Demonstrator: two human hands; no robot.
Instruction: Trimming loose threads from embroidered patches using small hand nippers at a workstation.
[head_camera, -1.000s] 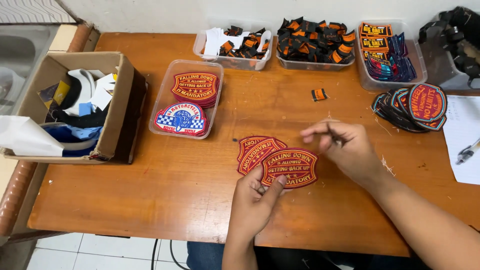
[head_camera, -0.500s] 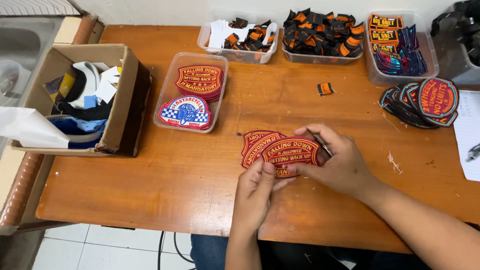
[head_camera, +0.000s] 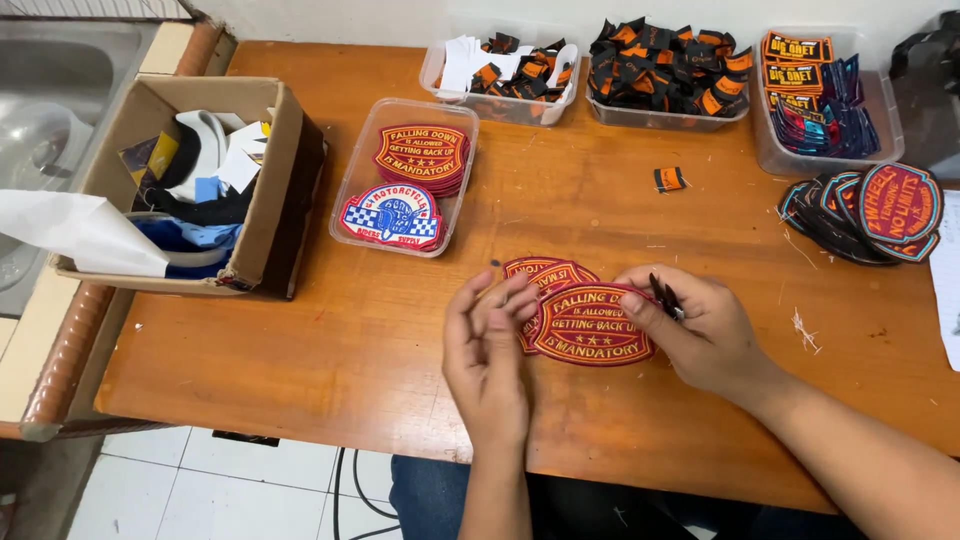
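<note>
Red patch (head_camera: 592, 325) pinched by both hands | dark tool, perhaps, in right hand (head_camera: 700, 335) | tray (head_camera: 352, 195) beyond

I sat in a small patch-making workshop. My wooden worktable (head_camera: 330, 350) carried clear plastic trays (head_camera: 405, 180) of embroidered patches (head_camera: 420, 152), bins of folded woven labels (head_camera: 665, 70), and a fanned stack of dark round patches (head_camera: 870, 212). A cardboard box of fabric scraps (head_camera: 190, 180) stood nearby, beside a steel sink (head_camera: 60, 90).
</note>
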